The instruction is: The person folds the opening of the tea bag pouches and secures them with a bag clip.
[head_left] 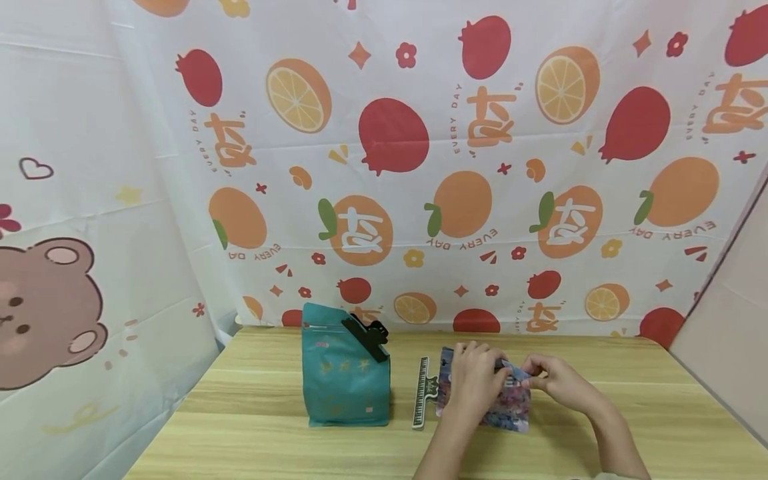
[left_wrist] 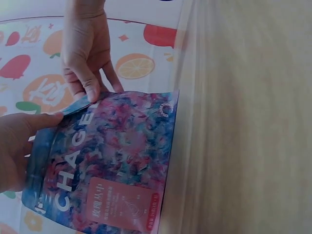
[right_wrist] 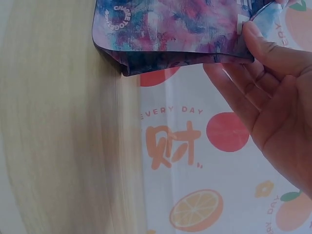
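Observation:
A stand-up foil pouch (head_left: pixel 513 408) in mottled pink, blue and purple, lettered CHAGEE on its front (left_wrist: pixel 73 156), stands upright on the table. Its top corner is folded down on the right. The left hand (head_left: pixel 477 377) grips the top edge, thumb on the front face and fingers behind it. With thumb and fingers, the right hand (head_left: pixel 561 383) pinches the pouch at the folded corner (right_wrist: pixel 265 19). Just left of the pouch is a long pale clip (head_left: pixel 421 393) with a dark handle; the handle reaches close to the pouch's side.
A teal stand-up bag (head_left: pixel 345 387) is farther left, a black clip (head_left: pixel 367 339) fixed slantwise across its top right corner. The wooden table (head_left: pixel 240 413) ends at a fruit-print cloth (head_left: pixel 396 220) hung behind. Another printed cloth (head_left: pixel 150 267) hangs along the left.

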`<state>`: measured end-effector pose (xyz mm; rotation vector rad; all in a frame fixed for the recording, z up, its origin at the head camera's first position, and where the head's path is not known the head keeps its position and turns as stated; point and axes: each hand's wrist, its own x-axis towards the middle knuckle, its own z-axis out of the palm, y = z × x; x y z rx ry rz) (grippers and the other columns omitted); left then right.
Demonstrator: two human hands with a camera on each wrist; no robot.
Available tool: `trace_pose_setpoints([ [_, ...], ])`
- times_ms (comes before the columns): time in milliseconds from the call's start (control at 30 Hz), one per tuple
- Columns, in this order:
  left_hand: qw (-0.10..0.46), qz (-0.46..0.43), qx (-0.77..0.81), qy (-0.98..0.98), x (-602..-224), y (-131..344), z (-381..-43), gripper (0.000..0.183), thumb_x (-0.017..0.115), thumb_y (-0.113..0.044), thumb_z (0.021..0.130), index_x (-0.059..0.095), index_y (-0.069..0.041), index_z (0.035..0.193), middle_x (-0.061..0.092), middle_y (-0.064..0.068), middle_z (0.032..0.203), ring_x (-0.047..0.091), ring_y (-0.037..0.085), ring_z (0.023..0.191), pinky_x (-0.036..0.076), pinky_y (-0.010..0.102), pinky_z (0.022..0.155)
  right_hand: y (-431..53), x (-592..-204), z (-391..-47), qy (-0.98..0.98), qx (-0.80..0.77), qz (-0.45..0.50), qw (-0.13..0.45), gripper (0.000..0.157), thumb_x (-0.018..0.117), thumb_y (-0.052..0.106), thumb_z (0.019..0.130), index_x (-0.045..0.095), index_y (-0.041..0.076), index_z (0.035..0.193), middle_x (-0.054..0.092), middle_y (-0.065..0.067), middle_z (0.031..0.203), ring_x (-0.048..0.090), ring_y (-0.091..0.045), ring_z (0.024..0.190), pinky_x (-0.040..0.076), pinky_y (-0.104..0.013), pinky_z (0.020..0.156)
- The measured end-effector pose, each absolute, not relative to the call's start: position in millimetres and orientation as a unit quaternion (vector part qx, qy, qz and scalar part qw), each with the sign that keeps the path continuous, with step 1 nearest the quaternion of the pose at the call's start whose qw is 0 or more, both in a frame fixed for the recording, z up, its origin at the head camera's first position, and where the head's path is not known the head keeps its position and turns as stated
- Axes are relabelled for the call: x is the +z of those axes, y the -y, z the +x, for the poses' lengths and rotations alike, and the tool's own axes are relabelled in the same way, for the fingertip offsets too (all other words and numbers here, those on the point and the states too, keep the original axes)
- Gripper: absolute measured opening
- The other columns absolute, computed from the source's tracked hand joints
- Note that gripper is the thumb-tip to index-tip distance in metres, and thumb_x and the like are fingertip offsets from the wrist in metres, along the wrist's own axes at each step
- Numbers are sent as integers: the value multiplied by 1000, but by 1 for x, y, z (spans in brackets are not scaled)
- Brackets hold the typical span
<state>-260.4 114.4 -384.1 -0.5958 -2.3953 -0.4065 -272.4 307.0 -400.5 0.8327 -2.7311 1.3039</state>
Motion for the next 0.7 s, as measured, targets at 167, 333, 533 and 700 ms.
trace_pose_setpoints([
  [167,306,-236,-159,908,-375,-105,-259,12,74,-35,76,71,-27,86,64,-14,83,54,4,78,39,25,77,-309,-400,-271,872,412,266,7,5,61,4,86,57,6,83,56,-2,79,53,-11,74,47,-29,60],
  [333,304,-242,-196,900,-368,-91,-262,10,73,-32,78,71,-25,85,63,-14,81,52,5,76,39,23,72,-312,-401,-272,873,411,262,11,7,63,6,85,57,7,82,56,-2,78,52,-11,74,46,-29,60],
  [533,267,-251,-238,899,-367,-78,-267,12,68,-33,83,71,-22,87,63,-12,84,54,9,81,44,29,75,-315,-400,-271,875,413,251,4,6,61,5,87,56,5,83,55,-4,79,52,-12,74,46,-28,59],
  [700,236,-264,-265,897,-367,-71,-273,19,57,-32,91,71,-19,91,63,-9,87,56,11,84,45,31,77,-318,-400,-272,874,419,245,3,6,61,3,87,56,4,84,55,-4,80,53,-12,75,48,-30,60],
])
